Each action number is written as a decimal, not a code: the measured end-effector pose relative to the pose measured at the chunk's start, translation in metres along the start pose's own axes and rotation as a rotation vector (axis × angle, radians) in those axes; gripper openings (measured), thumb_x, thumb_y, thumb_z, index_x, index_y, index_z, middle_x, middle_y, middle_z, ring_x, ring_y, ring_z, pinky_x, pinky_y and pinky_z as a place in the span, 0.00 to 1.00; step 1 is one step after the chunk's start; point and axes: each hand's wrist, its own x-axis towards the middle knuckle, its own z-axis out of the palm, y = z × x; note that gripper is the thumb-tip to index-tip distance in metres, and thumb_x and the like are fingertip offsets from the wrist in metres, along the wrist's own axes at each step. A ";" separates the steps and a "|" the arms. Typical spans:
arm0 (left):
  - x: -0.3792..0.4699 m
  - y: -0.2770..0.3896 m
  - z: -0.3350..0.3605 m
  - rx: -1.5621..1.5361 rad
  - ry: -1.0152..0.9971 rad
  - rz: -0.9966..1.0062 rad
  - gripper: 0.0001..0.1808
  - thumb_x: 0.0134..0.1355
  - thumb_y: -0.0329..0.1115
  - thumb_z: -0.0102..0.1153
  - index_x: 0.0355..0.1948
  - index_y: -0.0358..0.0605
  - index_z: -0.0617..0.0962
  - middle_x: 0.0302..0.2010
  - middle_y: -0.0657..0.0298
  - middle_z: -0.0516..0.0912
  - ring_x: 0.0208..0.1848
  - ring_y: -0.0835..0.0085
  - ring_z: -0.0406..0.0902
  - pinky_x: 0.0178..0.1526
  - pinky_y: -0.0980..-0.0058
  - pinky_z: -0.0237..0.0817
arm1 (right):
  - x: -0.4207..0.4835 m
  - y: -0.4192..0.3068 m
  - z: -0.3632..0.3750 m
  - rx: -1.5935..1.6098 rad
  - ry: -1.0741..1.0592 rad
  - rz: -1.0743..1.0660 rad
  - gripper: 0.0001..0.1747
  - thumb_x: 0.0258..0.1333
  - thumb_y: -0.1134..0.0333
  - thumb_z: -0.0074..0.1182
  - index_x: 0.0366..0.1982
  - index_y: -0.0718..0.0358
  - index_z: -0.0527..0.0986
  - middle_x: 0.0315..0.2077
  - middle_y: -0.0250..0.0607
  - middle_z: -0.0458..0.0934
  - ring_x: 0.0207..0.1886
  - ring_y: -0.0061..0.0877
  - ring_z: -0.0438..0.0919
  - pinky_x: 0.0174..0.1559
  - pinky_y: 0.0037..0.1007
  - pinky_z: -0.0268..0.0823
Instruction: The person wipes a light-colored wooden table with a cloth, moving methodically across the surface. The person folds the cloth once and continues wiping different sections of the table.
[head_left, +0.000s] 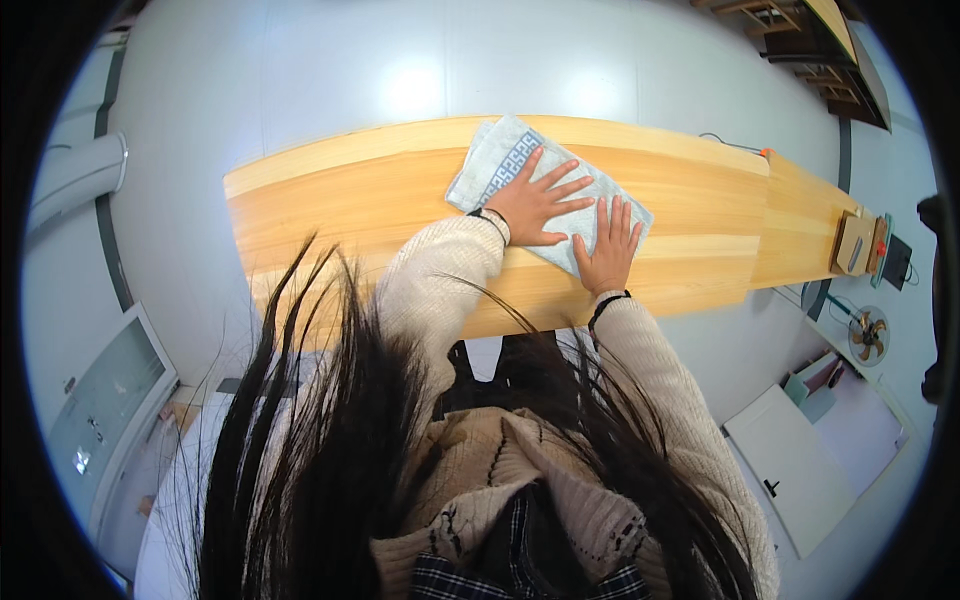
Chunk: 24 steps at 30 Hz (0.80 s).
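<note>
A pale blue-grey towel with a blue key-pattern band lies folded on the wooden table, set at a slant. My left hand rests flat on its middle with the fingers spread, the index finger over the patterned band. Near the towel's lower right corner my right hand also presses palm down, its fingers pointing away from me and slightly apart. Neither hand grips the cloth. The towel's far corner reaches the table's far edge.
A second wooden table adjoins on the right, bearing a brown box at its end. A fan stands beyond it. An open white door is at lower right. A white cylindrical appliance stands at left.
</note>
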 end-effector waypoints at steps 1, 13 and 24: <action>0.002 -0.002 -0.001 0.029 0.038 -0.017 0.42 0.71 0.69 0.43 0.83 0.78 0.54 0.86 0.75 0.44 0.87 0.65 0.36 0.81 0.29 0.27 | 0.005 0.001 -0.001 -0.016 -0.066 0.042 0.49 0.65 0.42 0.57 0.80 0.50 0.56 0.81 0.44 0.52 0.84 0.43 0.45 0.80 0.61 0.32; 0.026 0.007 0.001 -0.041 -0.009 -0.061 0.43 0.71 0.70 0.42 0.83 0.79 0.52 0.87 0.76 0.43 0.87 0.64 0.36 0.81 0.29 0.26 | 0.024 0.040 -0.014 -0.073 0.006 -0.131 0.47 0.66 0.41 0.55 0.79 0.51 0.58 0.80 0.43 0.52 0.84 0.43 0.47 0.79 0.62 0.35; 0.035 0.004 0.004 -0.015 0.122 -0.107 0.41 0.73 0.71 0.41 0.83 0.78 0.53 0.86 0.76 0.47 0.88 0.64 0.36 0.81 0.28 0.23 | 0.037 0.051 -0.012 -0.050 -0.061 -0.101 0.46 0.65 0.42 0.56 0.79 0.50 0.59 0.80 0.42 0.53 0.84 0.41 0.48 0.79 0.62 0.36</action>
